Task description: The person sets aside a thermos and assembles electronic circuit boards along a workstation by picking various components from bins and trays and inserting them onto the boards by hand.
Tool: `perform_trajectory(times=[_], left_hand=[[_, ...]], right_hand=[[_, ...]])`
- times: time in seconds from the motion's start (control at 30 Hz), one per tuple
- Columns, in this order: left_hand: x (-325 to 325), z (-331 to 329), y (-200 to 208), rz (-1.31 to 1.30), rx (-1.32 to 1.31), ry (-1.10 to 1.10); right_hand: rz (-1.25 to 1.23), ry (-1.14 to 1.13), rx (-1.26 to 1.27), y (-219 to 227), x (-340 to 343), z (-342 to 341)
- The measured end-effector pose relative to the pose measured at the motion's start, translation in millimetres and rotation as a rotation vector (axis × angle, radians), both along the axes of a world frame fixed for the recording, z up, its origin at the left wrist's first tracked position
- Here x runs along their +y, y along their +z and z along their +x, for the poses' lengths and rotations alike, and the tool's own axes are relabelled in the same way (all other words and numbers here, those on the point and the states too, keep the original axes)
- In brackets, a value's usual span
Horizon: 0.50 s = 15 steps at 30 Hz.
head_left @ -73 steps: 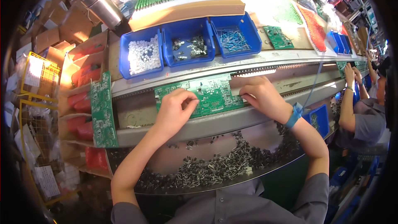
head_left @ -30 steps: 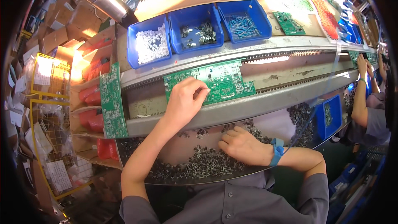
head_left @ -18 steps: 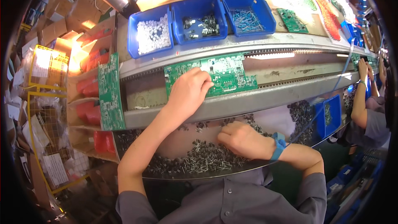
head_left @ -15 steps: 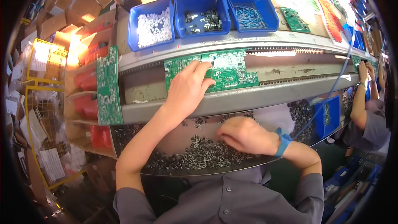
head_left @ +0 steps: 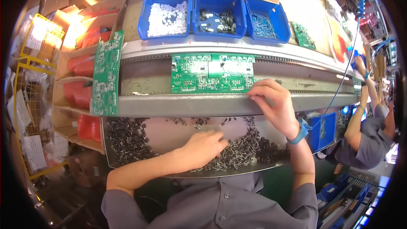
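Note:
A green circuit board (head_left: 199,85), made of two joined halves, lies between the conveyor rails in front of me. My right hand (head_left: 275,104) is at the board's near right corner, above the front rail (head_left: 190,106). Its thumb and fingertips are pinched together, and anything between them is too small to make out. A blue wrist strap (head_left: 302,130) with a cord circles that wrist. Down in the metal tray, my left hand (head_left: 203,148) reaches into a heap of small black components with silver leads (head_left: 241,148). The fingers are curled, and what they hold is hidden.
Beyond the rails stand three blue bins, with white parts (head_left: 167,19), dark metal-tabbed parts (head_left: 220,21) and bluish leaded parts (head_left: 263,25). Another circuit board (head_left: 106,76) rests at left beside cardboard compartments of red bags (head_left: 78,93). At right, co-workers' arms (head_left: 358,114) show near a blue bin (head_left: 323,130).
My left hand has come off the board and down into the component heap. My right hand has risen from the heap to the board's right corner. The view has shifted slightly.

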<state>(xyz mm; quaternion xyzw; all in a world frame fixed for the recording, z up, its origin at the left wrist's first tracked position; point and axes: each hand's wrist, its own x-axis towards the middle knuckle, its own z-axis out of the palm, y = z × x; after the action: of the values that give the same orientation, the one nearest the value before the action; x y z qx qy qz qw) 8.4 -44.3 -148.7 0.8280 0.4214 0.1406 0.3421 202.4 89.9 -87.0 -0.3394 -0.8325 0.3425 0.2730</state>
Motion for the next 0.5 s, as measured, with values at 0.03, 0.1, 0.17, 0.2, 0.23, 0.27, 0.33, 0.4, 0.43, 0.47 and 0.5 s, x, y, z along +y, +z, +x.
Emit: perform_trajectory(times=[0.03, 0.1, 0.17, 0.2, 0.23, 0.27, 0.33, 0.4, 0.43, 0.47, 0.5], left_hand=[[-1.3, -1.1, -2.3, -0.028, 0.013, -0.008], [-1.6, -1.6, -4.2, -0.055, -0.006, 0.031], [-1.4, -1.4, -4.1, -0.083, -0.033, 0.055], [-1.3, -2.0, -4.0, -0.082, -0.049, 0.088], [-0.8, -2.6, -4.2, -0.081, -0.064, 0.123], [-1.0, -2.7, -5.0, -0.072, -0.069, 0.130], [-1.9, -2.5, -6.5, -0.051, -0.086, 0.149], [-0.5, -2.4, -5.1, -0.052, -0.092, 0.164], [-0.1, -2.9, -4.5, -0.062, -0.093, 0.173], [0.5, -3.7, -4.4, -0.058, -0.097, 0.179], [1.3, -4.8, -4.6, -0.041, -0.122, 0.184]], right_hand=[[0.009, 0.014, -0.002, -2.8, 4.3, -3.3], [0.198, 0.039, -0.068, -10.9, 17.0, -10.4], [0.229, 0.051, -0.091, -10.4, 26.4, -18.8], [0.252, 0.058, -0.093, -12.9, 30.9, -22.5], [0.274, 0.067, -0.093, -15.6, 36.2, -26.3], [0.292, 0.074, -0.101, -17.7, 40.6, -29.4], [0.306, 0.096, -0.118, -20.8, 47.5, -33.2], [0.308, 0.120, -0.151, -22.7, 52.5, -35.2], [0.313, 0.127, -0.153, -22.6, 54.0, -36.7], [0.311, 0.132, -0.164, -22.5, 55.0, -38.1], [0.308, 0.136, -0.175, -22.4, 56.2, -39.1]])
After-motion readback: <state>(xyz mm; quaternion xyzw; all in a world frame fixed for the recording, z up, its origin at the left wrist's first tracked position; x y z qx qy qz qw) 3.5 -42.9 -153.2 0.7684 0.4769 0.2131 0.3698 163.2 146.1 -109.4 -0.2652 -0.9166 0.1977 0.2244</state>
